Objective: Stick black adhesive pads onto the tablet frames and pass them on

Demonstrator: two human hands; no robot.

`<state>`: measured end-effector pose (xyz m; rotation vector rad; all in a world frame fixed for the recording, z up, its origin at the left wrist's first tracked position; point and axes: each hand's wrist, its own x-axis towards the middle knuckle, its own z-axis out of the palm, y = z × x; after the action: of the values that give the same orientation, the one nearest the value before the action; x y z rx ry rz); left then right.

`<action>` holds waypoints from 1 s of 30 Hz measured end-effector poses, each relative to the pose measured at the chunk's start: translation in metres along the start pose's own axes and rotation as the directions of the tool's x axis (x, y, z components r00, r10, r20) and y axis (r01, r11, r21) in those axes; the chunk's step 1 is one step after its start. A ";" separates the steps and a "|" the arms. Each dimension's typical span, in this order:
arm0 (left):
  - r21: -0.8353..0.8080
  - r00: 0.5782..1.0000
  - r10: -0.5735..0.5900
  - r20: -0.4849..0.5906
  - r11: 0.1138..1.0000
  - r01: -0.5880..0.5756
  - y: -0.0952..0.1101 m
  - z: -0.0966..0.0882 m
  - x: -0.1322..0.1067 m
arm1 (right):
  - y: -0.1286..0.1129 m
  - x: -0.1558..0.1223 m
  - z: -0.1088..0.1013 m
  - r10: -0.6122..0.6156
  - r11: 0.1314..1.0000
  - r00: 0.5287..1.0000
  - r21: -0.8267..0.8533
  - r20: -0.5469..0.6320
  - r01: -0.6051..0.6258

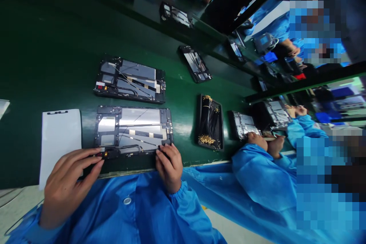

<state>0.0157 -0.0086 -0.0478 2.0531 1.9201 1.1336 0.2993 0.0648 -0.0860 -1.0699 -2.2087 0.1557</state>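
Observation:
An opened tablet lies flat on the green bench before me, its silver battery plates, flat cables and thin black wires exposed. My left hand holds the tablet's near left corner, with fingertips by a small orange-marked part and the thumb under the edge. My right hand is curled at the near right edge, fingertips on the frame close to a black wire's end. Whether those fingertips also pinch the wire is hidden. Just beyond lies a second opened tablet of the same kind.
Left of the tablet is a white sheet. A black tray of bundled black cables with gold ends stands to the right. Another opened tablet lies farther back, near a raised ledge. At right, a co-worker's hands work beside further tablets.

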 end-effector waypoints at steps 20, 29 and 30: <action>0.293 0.995 -0.050 0.087 0.956 0.023 -0.007 -0.017 -0.022 | 0.009 -0.014 -0.022 0.047 0.999 0.998 0.024 -0.029 -0.046; 0.189 0.999 -0.013 0.049 0.982 0.004 -0.068 -0.019 0.127 | 0.045 0.116 0.037 0.081 0.984 0.970 0.172 -0.230 -0.042; 0.175 0.997 -0.037 0.067 0.984 0.024 -0.080 -0.012 0.143 | 0.050 0.127 0.047 0.085 0.985 0.967 0.166 -0.242 -0.045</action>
<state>-0.0673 0.1305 -0.0210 2.1092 2.0755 0.9030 0.2470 0.1993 -0.0755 -1.0157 -1.9052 0.2113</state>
